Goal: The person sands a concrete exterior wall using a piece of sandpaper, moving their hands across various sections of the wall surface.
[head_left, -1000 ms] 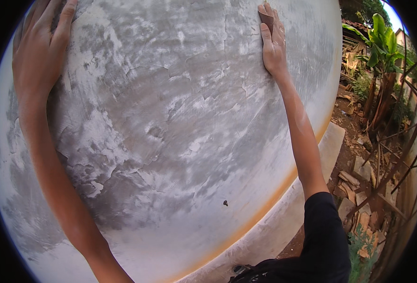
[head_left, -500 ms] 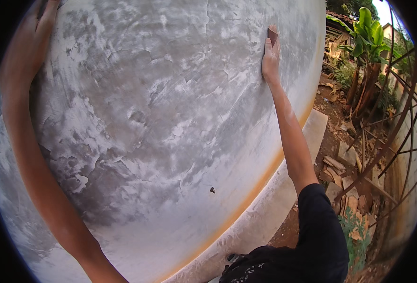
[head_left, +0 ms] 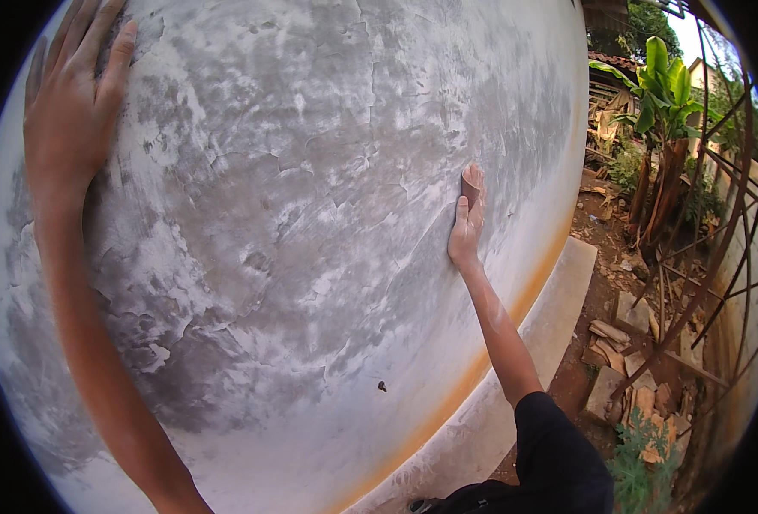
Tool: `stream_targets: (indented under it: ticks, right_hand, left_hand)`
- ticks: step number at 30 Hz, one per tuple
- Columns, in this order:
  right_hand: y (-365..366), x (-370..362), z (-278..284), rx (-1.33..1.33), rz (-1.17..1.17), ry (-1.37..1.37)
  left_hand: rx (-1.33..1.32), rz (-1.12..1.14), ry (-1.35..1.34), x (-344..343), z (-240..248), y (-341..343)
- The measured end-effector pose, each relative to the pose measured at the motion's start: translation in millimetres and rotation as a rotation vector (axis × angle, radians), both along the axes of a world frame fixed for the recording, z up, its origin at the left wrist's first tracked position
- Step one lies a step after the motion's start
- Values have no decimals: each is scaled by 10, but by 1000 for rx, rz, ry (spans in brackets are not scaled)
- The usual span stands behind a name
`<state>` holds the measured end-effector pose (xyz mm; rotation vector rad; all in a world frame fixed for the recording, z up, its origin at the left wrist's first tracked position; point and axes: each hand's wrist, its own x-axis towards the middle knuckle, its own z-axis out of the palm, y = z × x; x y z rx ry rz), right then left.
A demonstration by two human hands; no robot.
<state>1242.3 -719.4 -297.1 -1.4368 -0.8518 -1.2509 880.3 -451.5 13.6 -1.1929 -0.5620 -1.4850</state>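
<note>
A large wall [head_left: 310,257] with patchy grey and white, flaking paint fills most of the view. My left hand [head_left: 72,124] lies flat against it at the upper left, fingers spread, holding nothing. Farther right, my right hand [head_left: 464,236] presses a small reddish-brown piece of sandpaper [head_left: 470,190] to the wall. The thumb lies along the near side of the sheet, and the fingers partly cover it. Pale dust marks my right hand and forearm.
An orange-brown stripe [head_left: 462,390] runs along the wall's foot, above a concrete ledge [head_left: 559,300]. To the right are bare soil with broken slabs and wood scraps [head_left: 614,343], a banana plant [head_left: 666,94] and rusty metal bars [head_left: 730,231]. A small dark spot [head_left: 382,386] marks the wall.
My right hand has slid down the wall with the sandpaper. The view has tilted up somewhat, and the spread fingers of my left hand now show more fully.
</note>
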Motion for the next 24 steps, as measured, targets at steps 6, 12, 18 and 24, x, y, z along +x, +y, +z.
stream_targets:
  ticks: [6,12,18,24]
  right_hand:
    - [-256,383,-164,-68,-91,-22]
    - [-421,723,-285,253,32,304]
    - [-501,710,-509,95,-110,364]
    - [-473,666,-112,178,27,355]
  left_hand:
    - [66,-74,20,32,-22,11]
    - [56,-124,35,22,-21,-51]
    - [53,-135,45,-1,-74,-97]
    - [35,-191,78,-21,-32,-111]
